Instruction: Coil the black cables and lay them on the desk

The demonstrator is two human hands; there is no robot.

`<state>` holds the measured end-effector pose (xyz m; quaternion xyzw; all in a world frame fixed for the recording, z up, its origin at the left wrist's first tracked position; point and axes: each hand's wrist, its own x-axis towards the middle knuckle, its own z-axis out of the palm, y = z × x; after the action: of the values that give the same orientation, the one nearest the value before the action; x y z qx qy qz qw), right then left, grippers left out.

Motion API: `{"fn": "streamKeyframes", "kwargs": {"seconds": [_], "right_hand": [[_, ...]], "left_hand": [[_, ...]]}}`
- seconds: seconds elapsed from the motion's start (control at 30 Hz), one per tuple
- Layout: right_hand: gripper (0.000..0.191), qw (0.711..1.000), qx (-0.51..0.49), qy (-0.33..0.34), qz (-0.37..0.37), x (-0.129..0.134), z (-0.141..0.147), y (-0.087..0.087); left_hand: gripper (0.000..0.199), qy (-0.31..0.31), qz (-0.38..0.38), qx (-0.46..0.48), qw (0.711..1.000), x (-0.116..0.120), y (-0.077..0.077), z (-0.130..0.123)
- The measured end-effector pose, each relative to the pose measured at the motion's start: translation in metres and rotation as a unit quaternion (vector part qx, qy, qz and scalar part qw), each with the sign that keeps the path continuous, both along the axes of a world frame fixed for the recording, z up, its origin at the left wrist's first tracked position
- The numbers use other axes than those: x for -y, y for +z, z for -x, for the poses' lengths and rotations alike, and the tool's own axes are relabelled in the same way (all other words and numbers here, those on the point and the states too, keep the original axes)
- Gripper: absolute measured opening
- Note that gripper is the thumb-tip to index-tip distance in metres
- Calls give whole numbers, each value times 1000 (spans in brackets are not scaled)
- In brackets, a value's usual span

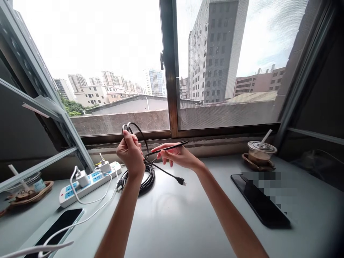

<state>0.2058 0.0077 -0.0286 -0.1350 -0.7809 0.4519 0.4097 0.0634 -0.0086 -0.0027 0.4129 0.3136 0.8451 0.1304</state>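
My left hand is closed around loops of a thin black cable, which arch above the thumb. Off to its right, my right hand holds a stretch of the same cable between thumb and forefinger, its other fingers loosely bent. One cable end carries a black plug with a pale metal tip, hanging below the right hand; it looks like an HDMI plug. Beneath both hands a thick coil of black cable lies on the grey desk, partly hidden by my left wrist.
At left stand a white power strip with chargers and white cords, a phone and a cup in a holder. Another phone and a lidded cup with a straw are at right. A window frame borders the back.
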Motion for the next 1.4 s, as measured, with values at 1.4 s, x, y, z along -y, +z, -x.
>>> {"fn": "streamKeyframes", "kwargs": {"seconds": [1.4], "right_hand": [[51,958,-224,-145,108,73,-65,52]], "left_hand": [[52,-11,-103,-60,993,47,26,18]]}}
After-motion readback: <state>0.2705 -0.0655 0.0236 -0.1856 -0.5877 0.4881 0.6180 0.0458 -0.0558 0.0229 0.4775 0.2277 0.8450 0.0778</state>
